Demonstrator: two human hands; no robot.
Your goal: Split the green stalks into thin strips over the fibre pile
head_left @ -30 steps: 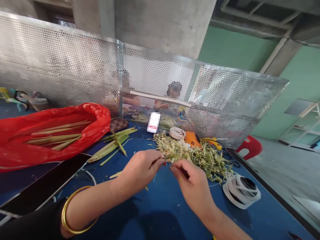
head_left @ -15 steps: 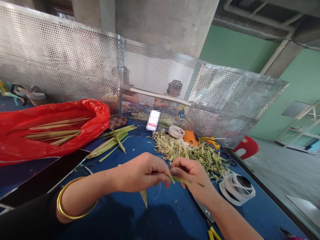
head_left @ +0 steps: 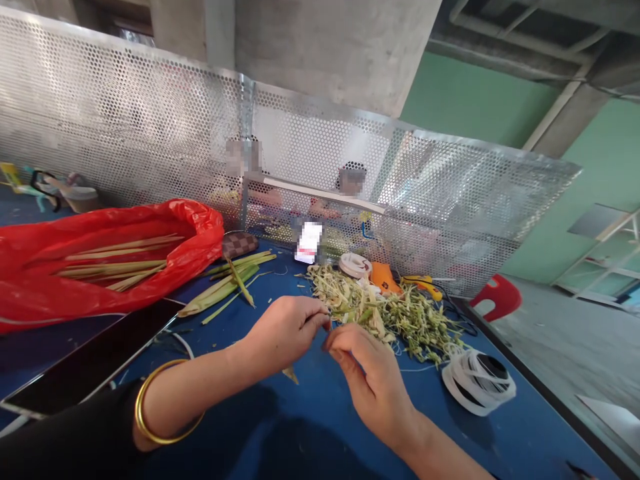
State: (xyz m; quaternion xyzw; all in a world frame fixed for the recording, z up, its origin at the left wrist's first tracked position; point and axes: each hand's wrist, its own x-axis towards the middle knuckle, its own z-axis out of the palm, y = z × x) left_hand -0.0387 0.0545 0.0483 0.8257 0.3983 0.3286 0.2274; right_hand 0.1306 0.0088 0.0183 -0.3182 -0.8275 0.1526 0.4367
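Observation:
Over the blue table (head_left: 340, 433), my left hand (head_left: 290, 333) has its fingers pinched together, and what they hold is hidden. Close beside it, my right hand (head_left: 367, 373) is curled with thumb and fingertips together; nothing can be made out between them. The tip of a pale leaf (head_left: 290, 375) shows under my left hand. Just beyond both hands lies a heap of pale and green plant pieces (head_left: 420, 320). Long green husk leaves (head_left: 217, 293) rest farther left.
A red plastic bag (head_left: 200, 230) with dry strips is at the left, beside a black flat panel (head_left: 95, 353). A ribbon roll (head_left: 477, 383) lies right. Behind stand a lit phone (head_left: 308, 241) and a perforated metal screen (head_left: 320, 133), with people beyond.
My right hand has turned and come closer to upright, and the green strip near it no longer shows. My left hand has shifted slightly up. The scissors by my right wrist are out of sight.

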